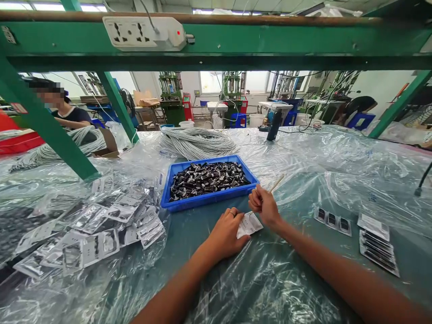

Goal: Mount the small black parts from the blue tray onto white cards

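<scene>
My left hand [227, 231] lies over a small white printed packet [254, 223], fingers flat and thumb spread, pressing it to the plastic-covered table. Its palm hides part of the packet. Just to the right, my right hand [265, 204] is closed around a thin beige stick [277, 182]. The stick's upper end points up and to the right; its lower end comes down by the packet's top edge, and I cannot tell whether it touches. Behind both hands stands a blue tray [199, 202] full of small black pieces with silvery parts.
Many clear-and-white packets [91, 247] are heaped at left. Blister packs with black pieces [332, 221] and a stack of similar packs [378, 252] lie at right. Coiled grey cable [199, 141] and a dark upright tool [275, 125] sit behind. A green frame [236, 40] spans overhead.
</scene>
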A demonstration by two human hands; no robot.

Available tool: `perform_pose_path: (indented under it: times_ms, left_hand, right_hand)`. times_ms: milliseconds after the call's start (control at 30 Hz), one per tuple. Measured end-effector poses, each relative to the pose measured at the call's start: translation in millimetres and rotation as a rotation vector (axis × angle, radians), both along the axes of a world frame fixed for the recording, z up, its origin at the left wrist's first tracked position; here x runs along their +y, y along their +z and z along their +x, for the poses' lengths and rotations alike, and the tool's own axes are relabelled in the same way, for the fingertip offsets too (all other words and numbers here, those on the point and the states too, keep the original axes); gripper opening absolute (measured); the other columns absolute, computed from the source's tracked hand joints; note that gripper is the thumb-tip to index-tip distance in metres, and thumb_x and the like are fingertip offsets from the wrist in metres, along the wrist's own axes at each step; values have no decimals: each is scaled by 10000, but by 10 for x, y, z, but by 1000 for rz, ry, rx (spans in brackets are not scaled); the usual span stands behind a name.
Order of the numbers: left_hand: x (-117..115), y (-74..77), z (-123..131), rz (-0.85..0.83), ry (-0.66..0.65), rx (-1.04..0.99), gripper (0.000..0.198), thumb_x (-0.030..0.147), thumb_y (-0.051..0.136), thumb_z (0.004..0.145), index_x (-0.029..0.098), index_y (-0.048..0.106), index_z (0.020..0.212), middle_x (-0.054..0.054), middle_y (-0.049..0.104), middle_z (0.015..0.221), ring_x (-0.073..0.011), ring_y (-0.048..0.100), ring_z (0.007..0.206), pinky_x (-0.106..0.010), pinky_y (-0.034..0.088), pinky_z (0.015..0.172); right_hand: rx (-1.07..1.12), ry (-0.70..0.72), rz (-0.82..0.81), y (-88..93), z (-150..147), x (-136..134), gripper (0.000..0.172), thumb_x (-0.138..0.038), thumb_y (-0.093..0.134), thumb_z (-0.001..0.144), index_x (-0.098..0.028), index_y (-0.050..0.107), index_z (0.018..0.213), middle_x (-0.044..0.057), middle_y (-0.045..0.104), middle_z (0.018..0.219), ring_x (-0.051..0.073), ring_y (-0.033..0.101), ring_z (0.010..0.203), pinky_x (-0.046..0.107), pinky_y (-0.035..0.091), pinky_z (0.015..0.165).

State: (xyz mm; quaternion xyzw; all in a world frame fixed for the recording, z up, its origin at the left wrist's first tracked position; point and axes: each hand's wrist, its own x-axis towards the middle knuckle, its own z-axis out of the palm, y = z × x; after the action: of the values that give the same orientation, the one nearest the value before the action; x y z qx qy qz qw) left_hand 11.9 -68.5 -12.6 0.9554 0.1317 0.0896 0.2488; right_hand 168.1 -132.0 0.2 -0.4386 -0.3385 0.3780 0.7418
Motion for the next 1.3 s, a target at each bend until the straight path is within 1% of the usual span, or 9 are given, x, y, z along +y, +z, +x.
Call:
perform_pose_path:
  times_ms: [167,333,433,533,600,700,833,1000,1300]
  left_hand:
    - [6,27,7,-56,-28,4,471,341,676,793,146,575,1209,-120,542,1164,-276,505,1083,-425,435,987]
    - [-19,75,12,-43,-2,27,455,360,663,804,161,588,1207,-115,551,1099,-286,516,1052,-432,459,928]
    - [-61,57,16,-29,30,13,421,341,648,809,157,597,1184,-124,533,1103,-289,501,1082,-429,452,944]
    - [-93,27,7,-25,50,-1,389,317,651,797,179,603,1158,-114,527,1087,-284,503,1070,-427,453,945]
    - [-97,14,-2,-31,38,-9,399,304,648,797,195,594,1177,-106,525,1091,-276,506,1057,-425,451,950]
    - [-80,6,2,-50,45,-19,488,338,662,802,193,555,1255,-117,511,1159,-281,488,1097,-432,429,984]
    - [-58,-17,44,-82,148,-20,573,404,738,744,149,563,1226,-129,522,1146,-304,478,1114,-457,425,976]
    - [-48,-67,79,-147,167,-39,528,377,773,714,127,595,1143,-124,545,1090,-294,503,1076,-433,447,936]
    - [-65,-87,73,-114,191,-38,354,367,751,726,156,616,975,-106,562,1025,-278,524,1013,-401,458,889]
  right_hand:
    - [77,-101,18,-46,-110,85,580,-532,607,774,-218,263,428,-98,170,386,36,119,333,231,88,372]
    - [45,-78,-44,-32,-163,119,533,-485,609,749,-227,278,422,-99,196,379,32,141,328,225,90,362]
    - [21,21,-151,-24,-165,7,502,-466,584,764,-230,285,437,-99,215,381,32,142,323,227,74,357]
    - [-26,231,-287,48,-142,-167,476,-431,548,798,-235,291,449,-106,190,383,39,138,323,233,63,363]
    - [-52,304,-307,124,-115,-243,476,-420,542,816,-231,299,452,-104,192,389,42,142,334,235,67,371]
    - [34,178,-134,189,-88,-216,500,-432,565,815,-218,289,456,-99,199,411,41,131,358,238,97,385]
    - [140,28,15,76,-131,-23,527,-458,583,794,-214,273,444,-96,176,405,44,120,358,244,99,389]
    - [77,-67,19,-101,-236,107,522,-478,565,808,-219,281,455,-93,191,415,47,137,360,242,108,390]
    - [-3,-39,-139,-109,-336,71,489,-446,534,809,-231,271,457,-91,213,406,46,168,349,237,115,372]
